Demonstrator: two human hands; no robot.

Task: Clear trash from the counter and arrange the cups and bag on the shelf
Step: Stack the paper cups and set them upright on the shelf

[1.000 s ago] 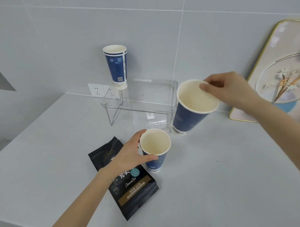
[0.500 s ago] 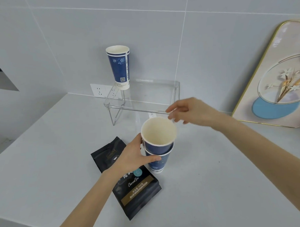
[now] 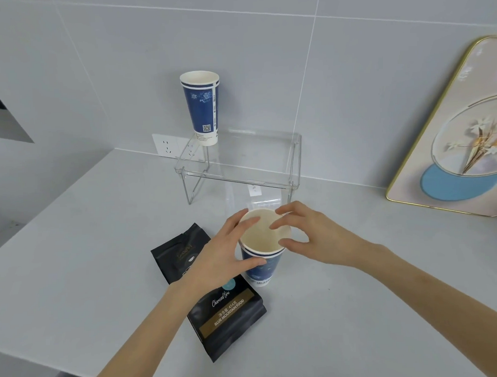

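Head view. Two blue paper cups sit nested as one stack [image 3: 262,252] on the grey counter [image 3: 358,311], and both hands are closed loosely about it. The left hand [image 3: 221,254] wraps the outer cup's wall, thumb across the front just below the doubled rims, fingers curled round the far side and over the rim. The right hand [image 3: 308,237] meets the stack from the opposite side, its fingertips [image 3: 276,224] resting on and just inside the upper rim, thumb at the near edge; it is partly spread and appears to press rather than clasp.

The black coffee bag [image 3: 226,307] lies flat on the counter under the left wrist, touching or just beside the stack's base. Beyond the grip stands the clear acrylic shelf [image 3: 241,163], with a third blue cup [image 3: 202,108] upright at its far left corner; the rest of its top is bare. A gold-framed picture [image 3: 451,141] leans against the wall, well off beyond the right hand.

Step in hand, as judged: seating the inner cup in the outer. The rims stand close, so nesting looks nearly complete. The next move calls for a firm one-handed hold on the outer wall and a lift up and away onto the shelf, beside the standing cup, without tipping it; the bag remains to follow.
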